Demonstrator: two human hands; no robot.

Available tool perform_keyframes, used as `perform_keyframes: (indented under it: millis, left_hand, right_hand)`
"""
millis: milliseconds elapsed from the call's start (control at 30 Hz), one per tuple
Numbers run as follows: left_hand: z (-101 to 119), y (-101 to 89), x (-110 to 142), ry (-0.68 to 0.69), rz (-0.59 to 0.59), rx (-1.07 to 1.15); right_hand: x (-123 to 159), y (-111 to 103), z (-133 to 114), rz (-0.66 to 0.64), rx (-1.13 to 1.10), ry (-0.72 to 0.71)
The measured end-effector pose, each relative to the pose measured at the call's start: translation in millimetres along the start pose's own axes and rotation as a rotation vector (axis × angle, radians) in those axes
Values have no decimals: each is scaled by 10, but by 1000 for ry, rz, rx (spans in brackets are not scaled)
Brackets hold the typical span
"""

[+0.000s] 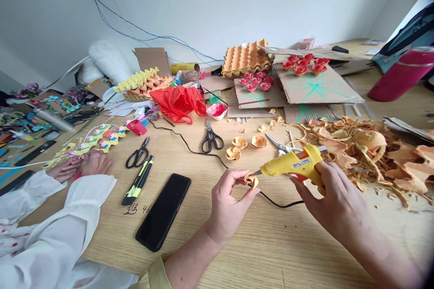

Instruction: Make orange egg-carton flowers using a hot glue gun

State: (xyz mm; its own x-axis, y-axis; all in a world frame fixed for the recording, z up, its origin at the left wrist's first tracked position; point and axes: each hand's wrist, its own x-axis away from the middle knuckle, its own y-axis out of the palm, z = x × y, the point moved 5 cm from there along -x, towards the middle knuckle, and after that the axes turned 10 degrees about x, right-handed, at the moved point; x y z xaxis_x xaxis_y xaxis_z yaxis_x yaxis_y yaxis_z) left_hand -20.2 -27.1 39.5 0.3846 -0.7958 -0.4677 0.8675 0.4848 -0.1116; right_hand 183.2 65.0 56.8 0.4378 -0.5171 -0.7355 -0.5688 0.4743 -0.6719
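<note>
My left hand (230, 205) pinches a small orange carton flower (251, 181) between thumb and fingers. My right hand (341, 203) is wrapped round the handle of a yellow glue gun (294, 165). Its nozzle points left and meets the flower's upper edge; whether glue is coming out is too small to tell. Behind the flower, three orange carton cups (240, 142) rest on the table. Silver scissors (280, 144) lie beyond the glue gun, partly hidden by it. A black cord (281, 205) runs across the table below the gun.
Left of my hands lie a black phone (163, 211), a utility knife (138, 180) and black scissors (212, 137). Carton scraps (359, 144) are heaped at right, near a red bottle (402, 74). Red flowers stand on cardboard (318, 86). A co-worker's hands (91, 162) work at far left.
</note>
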Motion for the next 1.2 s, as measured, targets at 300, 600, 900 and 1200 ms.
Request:
perform_keyframes:
  millis: [300, 600, 900, 1200]
  left_hand:
    - [35, 1, -1, -11, 3, 18]
    - [8, 16, 2, -72, -1, 54]
    - [7, 17, 10, -114, 0, 94]
    - [27, 14, 4, -108, 8, 120]
  right_hand:
    - [17, -35, 9, 26, 8, -4]
    - [45, -52, 43, 61, 22, -29]
    - [48, -110, 27, 93, 48, -80]
    - [39, -155, 4, 111, 37, -127]
